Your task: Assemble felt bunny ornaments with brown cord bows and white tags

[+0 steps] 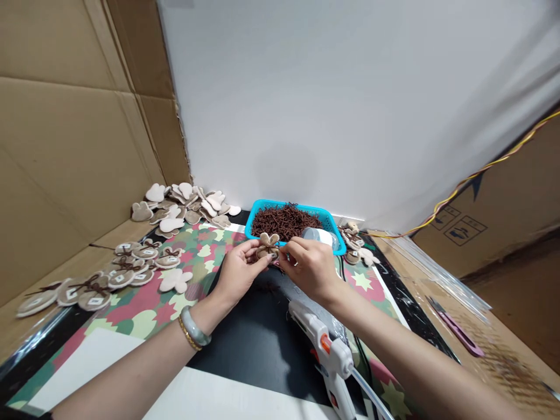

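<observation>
Between my hands is a small tan bunny-shaped felt piece [268, 240] with a brown bow on it, its ears pointing up. My left hand [242, 265] holds it from the left side between thumb and fingers. At its right edge, the fingers of my right hand [308, 265] are pinched together; what they grip is too small to make out. Just behind the felt piece stands a blue basket [251, 226] full of short brown bows [284, 220]. A white glue gun [335, 356] lies below my right hand.
Plain felt pieces [172, 224] are heaped at the back left, and finished-looking ones with bows [126, 271] lie nearer. Several more sit right of the basket. A pink-handled cutter [459, 333] and clear glue sticks [437, 280] lie at the right. Cardboard walls flank the table.
</observation>
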### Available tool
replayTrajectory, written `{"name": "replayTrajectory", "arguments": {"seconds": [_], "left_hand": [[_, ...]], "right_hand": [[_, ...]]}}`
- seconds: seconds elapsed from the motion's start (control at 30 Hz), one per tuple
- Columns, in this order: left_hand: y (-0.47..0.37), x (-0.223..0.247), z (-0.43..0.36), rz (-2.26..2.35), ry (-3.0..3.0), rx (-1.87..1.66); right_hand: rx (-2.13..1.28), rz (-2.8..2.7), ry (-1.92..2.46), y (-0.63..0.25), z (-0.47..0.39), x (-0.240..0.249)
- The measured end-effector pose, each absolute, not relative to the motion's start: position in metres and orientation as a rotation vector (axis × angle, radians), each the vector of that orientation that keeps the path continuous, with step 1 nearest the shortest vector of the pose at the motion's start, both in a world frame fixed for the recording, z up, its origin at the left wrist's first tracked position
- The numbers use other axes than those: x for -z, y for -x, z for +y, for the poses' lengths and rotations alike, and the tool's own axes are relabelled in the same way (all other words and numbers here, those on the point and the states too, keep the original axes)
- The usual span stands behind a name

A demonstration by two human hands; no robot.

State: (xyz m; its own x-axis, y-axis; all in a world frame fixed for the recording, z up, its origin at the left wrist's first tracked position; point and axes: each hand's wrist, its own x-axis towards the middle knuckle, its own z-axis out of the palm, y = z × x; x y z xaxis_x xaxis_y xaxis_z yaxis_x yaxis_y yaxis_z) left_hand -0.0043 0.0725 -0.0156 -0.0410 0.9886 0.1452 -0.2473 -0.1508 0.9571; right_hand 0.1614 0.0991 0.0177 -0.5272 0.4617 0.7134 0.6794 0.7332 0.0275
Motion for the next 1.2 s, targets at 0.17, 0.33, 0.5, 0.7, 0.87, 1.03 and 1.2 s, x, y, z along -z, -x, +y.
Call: {"name": "replayTrajectory", "arguments": {"seconds": [0.17,0.33,0.5,0.7,0.87,1.03,1.2], "left_hand": [[0.0036,0.0117,0.0696,0.958,-1.096,-1.455],[0.0051,0.0116,0.0675,0.973,-1.109,-1.452],[0.0049,0.0142,0.0692,0.938,-1.081,-1.444],[0.0047,0.0127,0.0702,0.944,-1.031,-1.446],[0.0062,0.0148,0.0708,0.984,-1.044,-1.452],[0.006,0.0168,0.0703,0.973,-1.047,-1.463],[0.0054,0.015,0.0696,0.967,-1.027,-1.445]], "right_hand": [[0.337,-2.213,0.861,-0.1603,0.0981,-0.0149],[0.326,-2.231,0.858,-0.1585,0.0976,-0.0145],[0.347,-2.232,0.861,-0.1584,0.0981,-0.017],[0.348,-2.272,0.86,-0.1609,0.0976,-0.0192],[0.324,-2.259,0.864,-0.1597,0.0963,-0.0193],[0.229,-2.225,0.748,-0.1573,0.0946,-0.0186],[0.206,-2.232,0.654,-0.1575,0.0971,-0.0159]]}}
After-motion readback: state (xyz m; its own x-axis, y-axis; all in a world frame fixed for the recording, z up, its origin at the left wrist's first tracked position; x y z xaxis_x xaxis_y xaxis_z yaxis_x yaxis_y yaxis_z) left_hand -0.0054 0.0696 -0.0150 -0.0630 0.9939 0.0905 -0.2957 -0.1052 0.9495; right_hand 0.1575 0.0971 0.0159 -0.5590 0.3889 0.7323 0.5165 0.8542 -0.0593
